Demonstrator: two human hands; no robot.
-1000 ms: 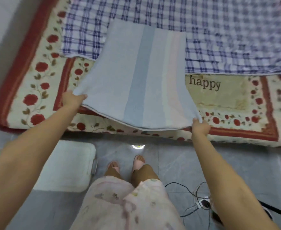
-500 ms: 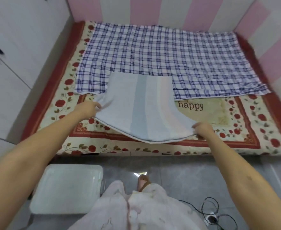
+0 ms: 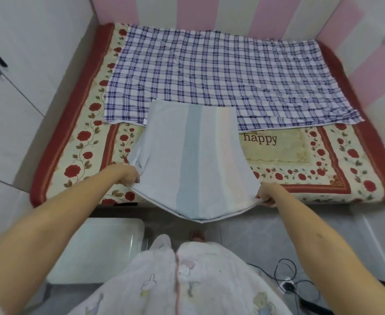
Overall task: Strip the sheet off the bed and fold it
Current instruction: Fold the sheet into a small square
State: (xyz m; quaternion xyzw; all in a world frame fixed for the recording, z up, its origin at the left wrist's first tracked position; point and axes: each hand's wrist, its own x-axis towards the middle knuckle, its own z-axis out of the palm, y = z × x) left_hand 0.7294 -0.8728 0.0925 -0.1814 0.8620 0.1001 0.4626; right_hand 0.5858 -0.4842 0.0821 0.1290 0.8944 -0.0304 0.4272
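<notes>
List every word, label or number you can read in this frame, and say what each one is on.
"happy": dark letters printed on the floral bed cover, just right of the striped sheet.
White tag at the near edge of the plaid sheet: too small to read.
No other text is legible.

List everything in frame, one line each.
striped sheet: 1, pale blue and white, folded, near edge lifted off bed
plaid sheet: 1, blue and white, flat on bed behind
bed cover: 1, cream with red roses, under both
plastic box: 1, white, floor, left
cables: several, black, floor, right
wall panels: several, pink and white, behind bed
left hand: grips striped sheet's near left corner
right hand: pinches striped sheet's near right corner
</notes>
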